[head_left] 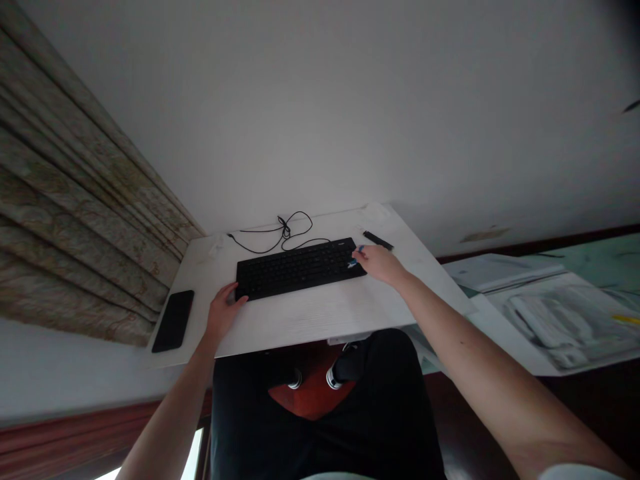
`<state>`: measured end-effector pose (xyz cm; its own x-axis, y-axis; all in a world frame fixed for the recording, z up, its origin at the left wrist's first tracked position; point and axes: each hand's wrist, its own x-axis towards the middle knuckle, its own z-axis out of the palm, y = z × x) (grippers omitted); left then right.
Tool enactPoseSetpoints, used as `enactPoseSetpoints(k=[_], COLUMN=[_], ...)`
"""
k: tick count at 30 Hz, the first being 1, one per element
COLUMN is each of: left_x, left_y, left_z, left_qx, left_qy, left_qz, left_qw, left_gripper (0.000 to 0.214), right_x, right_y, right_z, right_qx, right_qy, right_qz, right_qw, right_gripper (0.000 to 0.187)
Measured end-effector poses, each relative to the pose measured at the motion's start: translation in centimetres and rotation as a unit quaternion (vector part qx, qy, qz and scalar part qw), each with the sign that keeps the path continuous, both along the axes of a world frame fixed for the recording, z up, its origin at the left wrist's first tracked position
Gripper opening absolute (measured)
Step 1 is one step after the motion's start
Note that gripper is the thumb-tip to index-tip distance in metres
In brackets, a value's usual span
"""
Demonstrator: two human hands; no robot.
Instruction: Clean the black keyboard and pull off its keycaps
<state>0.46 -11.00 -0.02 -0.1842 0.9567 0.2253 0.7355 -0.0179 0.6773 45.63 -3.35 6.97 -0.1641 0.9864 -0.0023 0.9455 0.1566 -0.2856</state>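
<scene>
A black wired keyboard (295, 267) lies slightly slanted on the white table. Its left end sits between the thumb and fingers of my left hand (223, 310), which grips the near-left corner. Over the keyboard's right end, my right hand (380, 263) is closed on a small blue tool (353, 262) with a whitish tip. That tip points down at the keys on the right side; the rest of the tool is mostly hidden by my fingers. Just beyond my right hand lies a short black stick-like object (378, 240).
The keyboard's black cable (285, 232) lies bundled behind it on the white table (300, 320). A black phone (173, 321) rests at the table's left edge. Patterned curtains (90, 187) hang on the left, and a wall rises behind. To the right stands a white box (520, 347).
</scene>
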Motion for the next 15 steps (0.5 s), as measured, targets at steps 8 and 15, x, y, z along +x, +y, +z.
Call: enactPoseSetpoints(k=[8,15], left_x=[-0.1,-0.3], left_y=[0.1,0.2], left_z=[-0.3,-0.5], left_qx=[0.006,0.011], left_qy=[-0.02,-0.021], left_qz=[-0.001,-0.004], left_qw=[1.0,1.0], left_gripper=[0.05,0.048], right_x=[-1.0,-3.8], right_y=[0.1,-0.6], right_z=[0.5,0.3], right_qx=[0.006,0.001], right_qy=[0.024,0.012], right_qz=[-0.017,0.007], right_qw=[1.0,1.0], right_gripper=[0.039,0.033])
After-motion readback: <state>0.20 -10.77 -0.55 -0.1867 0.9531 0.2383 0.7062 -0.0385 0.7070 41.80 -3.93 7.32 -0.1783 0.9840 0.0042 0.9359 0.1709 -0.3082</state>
